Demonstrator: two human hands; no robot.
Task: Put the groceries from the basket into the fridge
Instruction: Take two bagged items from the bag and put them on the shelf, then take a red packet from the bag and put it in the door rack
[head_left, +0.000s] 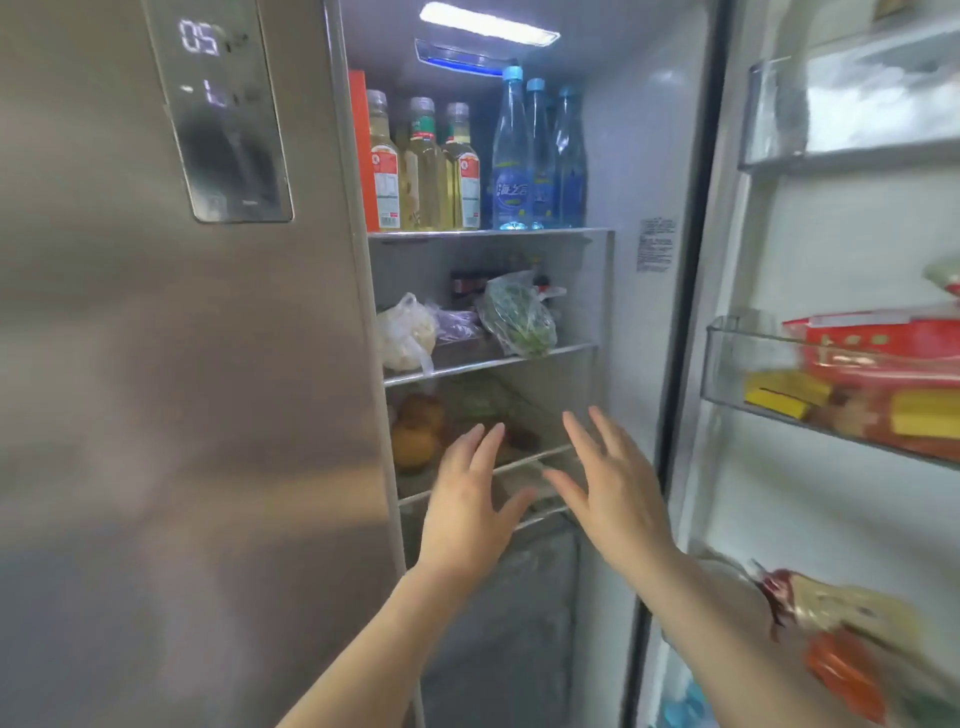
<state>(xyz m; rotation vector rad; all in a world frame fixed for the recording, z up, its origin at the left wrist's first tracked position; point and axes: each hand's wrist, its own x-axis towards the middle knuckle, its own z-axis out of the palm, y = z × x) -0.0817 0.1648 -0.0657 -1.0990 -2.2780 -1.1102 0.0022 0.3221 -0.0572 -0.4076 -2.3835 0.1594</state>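
Fridge (613, 322) open, both hands empty right now. Left hand (467, 499) and right hand (613, 488) up in front of the third shelf (524, 462), fingers spread and straight, gripping nothing. Looks like a gap between items, or a shelf being sized up for space, hard to say which. Basket nowhere in the shot, so no telling how much is left to load.

Plenty already inside though: bagged greens (517, 317) in crinkly clear plastic and a white knotted bag (405, 335) on the second shelf, a few round brownish-orange fruits (415, 431) lower down, blurry. Top shelf packed with tall stuff: smooth bottles of yellow liquid (426, 171) and blue-tinted water bottles (511, 156) with light blue caps, plus an orange carton (361, 150) squeezed at the left edge.

Door bins (727, 364) clear hard plastic, holding a red packet (878, 348) and yellow boxes (784, 395). Closed left door (156, 415) brushed metal with a glowing display
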